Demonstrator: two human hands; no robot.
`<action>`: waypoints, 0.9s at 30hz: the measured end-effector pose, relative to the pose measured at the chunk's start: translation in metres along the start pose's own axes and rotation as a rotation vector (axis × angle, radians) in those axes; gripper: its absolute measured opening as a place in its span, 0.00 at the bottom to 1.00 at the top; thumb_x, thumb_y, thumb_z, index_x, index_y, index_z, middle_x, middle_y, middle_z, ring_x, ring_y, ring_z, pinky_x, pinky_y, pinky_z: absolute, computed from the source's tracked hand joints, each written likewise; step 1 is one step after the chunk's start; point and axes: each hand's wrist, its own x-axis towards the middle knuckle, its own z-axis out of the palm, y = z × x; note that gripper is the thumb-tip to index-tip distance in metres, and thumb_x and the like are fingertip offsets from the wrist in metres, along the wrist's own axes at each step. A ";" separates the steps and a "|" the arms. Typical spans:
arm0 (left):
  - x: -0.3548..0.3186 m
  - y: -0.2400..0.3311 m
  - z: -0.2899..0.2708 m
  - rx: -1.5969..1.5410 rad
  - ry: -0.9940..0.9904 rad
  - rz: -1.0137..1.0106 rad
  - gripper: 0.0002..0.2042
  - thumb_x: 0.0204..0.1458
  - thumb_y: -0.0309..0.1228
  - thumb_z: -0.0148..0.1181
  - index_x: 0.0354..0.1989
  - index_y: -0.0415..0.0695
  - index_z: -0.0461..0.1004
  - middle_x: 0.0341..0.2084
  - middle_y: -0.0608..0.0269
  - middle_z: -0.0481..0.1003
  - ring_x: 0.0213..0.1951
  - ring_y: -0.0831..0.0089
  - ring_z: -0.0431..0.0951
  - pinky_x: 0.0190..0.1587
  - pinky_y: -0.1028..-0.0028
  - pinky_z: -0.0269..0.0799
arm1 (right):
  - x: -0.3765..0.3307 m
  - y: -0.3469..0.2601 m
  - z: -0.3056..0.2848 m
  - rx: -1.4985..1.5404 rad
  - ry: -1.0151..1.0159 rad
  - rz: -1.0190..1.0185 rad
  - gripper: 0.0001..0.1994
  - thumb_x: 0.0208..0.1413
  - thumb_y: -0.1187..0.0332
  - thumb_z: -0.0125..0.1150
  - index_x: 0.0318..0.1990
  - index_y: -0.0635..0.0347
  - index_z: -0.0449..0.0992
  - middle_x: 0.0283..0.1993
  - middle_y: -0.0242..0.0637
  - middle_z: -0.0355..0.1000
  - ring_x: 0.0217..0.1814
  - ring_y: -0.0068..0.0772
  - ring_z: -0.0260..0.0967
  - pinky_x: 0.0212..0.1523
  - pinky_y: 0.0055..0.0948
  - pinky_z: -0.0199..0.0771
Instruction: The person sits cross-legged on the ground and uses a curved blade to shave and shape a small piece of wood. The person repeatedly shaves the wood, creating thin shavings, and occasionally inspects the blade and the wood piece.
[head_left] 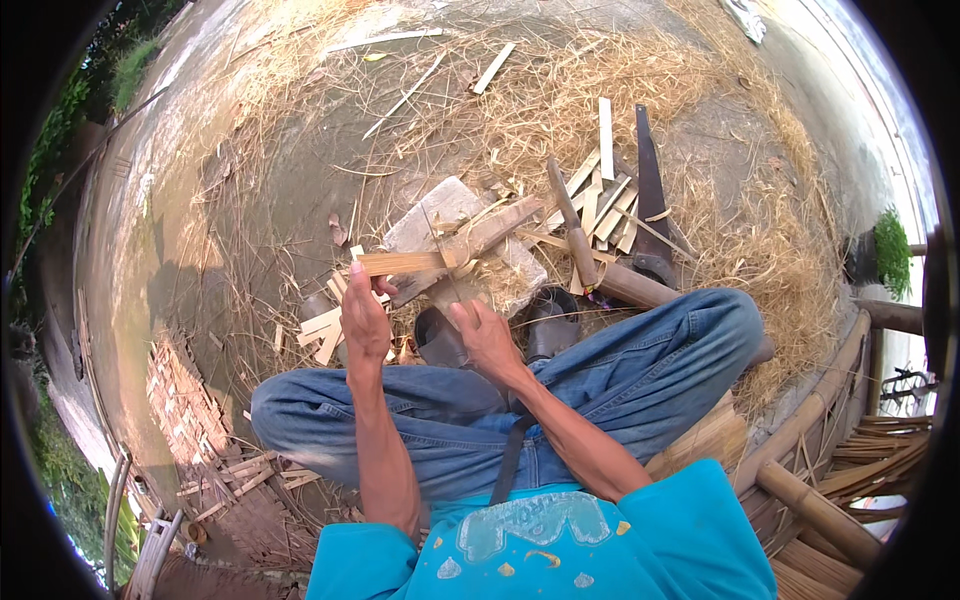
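My left hand (367,318) is closed around the left end of a flat bamboo slat (405,263). The slat's other end lies against a wooden block (495,236), which rests on a pale stone slab (438,212). My right hand (486,338) is closed on what looks like a knife (437,238); its handle is hidden in my fingers. The narrow blade points away from me and crosses the slat near the block. A pair of dark sandals (441,338) stands just below the slab.
Right of the slab lie cut bamboo strips (607,212), a handsaw (652,195) and a wooden-handled tool (573,225). More short slats (322,330) are left of my left hand. Fibre shavings (620,85) cover much of the ground. A bamboo frame (800,410) stands at the right.
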 end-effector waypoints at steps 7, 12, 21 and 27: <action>-0.005 -0.006 0.001 -0.038 0.026 -0.021 0.35 0.71 0.58 0.24 0.33 0.37 0.68 0.26 0.59 0.67 0.32 0.63 0.75 0.41 0.62 0.66 | -0.015 -0.017 0.012 0.076 -0.082 -0.125 0.23 0.70 0.50 0.55 0.40 0.67 0.72 0.28 0.58 0.72 0.32 0.63 0.73 0.35 0.51 0.70; -0.006 -0.004 0.005 -0.075 0.025 -0.024 0.36 0.71 0.58 0.22 0.33 0.37 0.68 0.25 0.60 0.64 0.31 0.63 0.76 0.41 0.62 0.67 | -0.001 0.010 0.006 -0.029 -0.066 -0.009 0.22 0.70 0.51 0.54 0.40 0.66 0.72 0.28 0.60 0.72 0.34 0.67 0.73 0.36 0.52 0.70; -0.002 -0.007 0.011 -0.129 0.006 -0.014 0.35 0.72 0.57 0.24 0.34 0.36 0.68 0.24 0.59 0.65 0.30 0.62 0.75 0.40 0.63 0.69 | 0.006 0.026 0.001 -0.006 -0.040 0.029 0.22 0.70 0.51 0.55 0.40 0.66 0.72 0.27 0.59 0.71 0.31 0.63 0.72 0.35 0.49 0.70; 0.000 -0.004 0.012 -0.165 0.029 0.013 0.35 0.72 0.58 0.24 0.33 0.38 0.68 0.24 0.60 0.66 0.30 0.64 0.75 0.40 0.64 0.71 | 0.008 0.046 0.017 0.028 0.118 -0.063 0.23 0.70 0.52 0.54 0.38 0.70 0.70 0.27 0.57 0.67 0.27 0.57 0.68 0.33 0.47 0.67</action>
